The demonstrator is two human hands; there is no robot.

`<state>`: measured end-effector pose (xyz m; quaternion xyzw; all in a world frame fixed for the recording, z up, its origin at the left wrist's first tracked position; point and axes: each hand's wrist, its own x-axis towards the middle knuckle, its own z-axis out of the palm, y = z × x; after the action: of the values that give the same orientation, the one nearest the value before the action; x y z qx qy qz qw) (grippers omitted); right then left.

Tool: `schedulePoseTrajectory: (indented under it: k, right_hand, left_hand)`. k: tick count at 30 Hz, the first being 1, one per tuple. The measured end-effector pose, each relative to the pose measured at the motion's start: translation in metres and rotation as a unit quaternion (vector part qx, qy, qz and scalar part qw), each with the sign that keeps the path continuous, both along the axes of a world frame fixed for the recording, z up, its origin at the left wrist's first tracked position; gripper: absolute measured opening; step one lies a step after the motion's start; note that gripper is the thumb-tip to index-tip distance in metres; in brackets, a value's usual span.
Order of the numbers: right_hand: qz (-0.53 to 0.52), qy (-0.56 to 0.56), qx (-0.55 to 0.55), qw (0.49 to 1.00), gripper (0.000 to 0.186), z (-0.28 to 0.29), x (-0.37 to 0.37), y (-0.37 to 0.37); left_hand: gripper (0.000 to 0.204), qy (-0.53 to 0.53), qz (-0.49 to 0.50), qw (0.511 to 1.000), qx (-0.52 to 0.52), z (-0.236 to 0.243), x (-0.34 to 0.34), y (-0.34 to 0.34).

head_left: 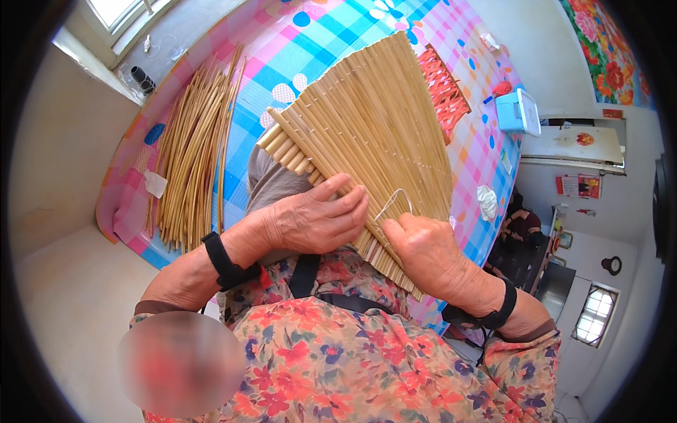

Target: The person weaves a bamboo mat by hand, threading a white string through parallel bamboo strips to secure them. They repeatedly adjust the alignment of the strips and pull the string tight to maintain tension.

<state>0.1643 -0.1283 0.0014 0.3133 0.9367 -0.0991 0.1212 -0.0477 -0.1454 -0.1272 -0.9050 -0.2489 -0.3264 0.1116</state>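
Observation:
A mat of pale yellow stalks (377, 113), sewn side by side in rows of stitches, slopes across my lap and fans out over the bed. My left hand (321, 217) is closed on its near edge, fingers curled over the stalks. Beside it on the right, my right hand (427, 250) pinches a thin white thread (392, 200), which makes a small loop over the mat. The tips of that hand's fingers are partly hidden, so whether a needle is there cannot be seen. Cut stalk ends (285, 149) stick out at the mat's left corner.
A heap of loose long stalks (194, 158) lies to the left on the checked cover (271, 53). Behind the mat is a red woven piece (443, 92). A blue box (518, 113) and crumpled white plastic (486, 202) are at the right. Another person (523, 224) sits farther off.

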Motion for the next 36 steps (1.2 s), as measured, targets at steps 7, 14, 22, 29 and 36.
schedulePoseTrajectory:
  k: [7,14,22,29,36]
  right_hand:
    - [0.007,0.004,0.005,1.000,0.012,-0.008,-0.001,0.001]
    - [-0.020,-0.004,0.021,1.000,0.011,-0.021,-0.009,-0.004]
    - [-0.087,-0.075,0.091,0.989,0.037,-0.047,-0.021,-0.020]
    - [-0.045,-0.070,0.105,0.991,0.040,-0.034,-0.009,-0.016]
    - [-0.029,-0.082,0.130,0.988,0.043,-0.023,-0.013,-0.012]
  left_hand:
    - [0.029,0.000,0.002,1.000,-0.001,-0.001,0.000,0.000]
    - [0.027,0.000,-0.003,1.000,-0.011,-0.001,0.000,-0.002]
    - [0.028,0.002,0.002,1.000,-0.011,-0.004,0.000,-0.002]
    - [0.032,-0.021,-0.024,0.999,-0.036,0.005,0.005,0.003]
    - [0.033,0.019,-0.027,0.999,0.001,0.005,0.008,0.011]
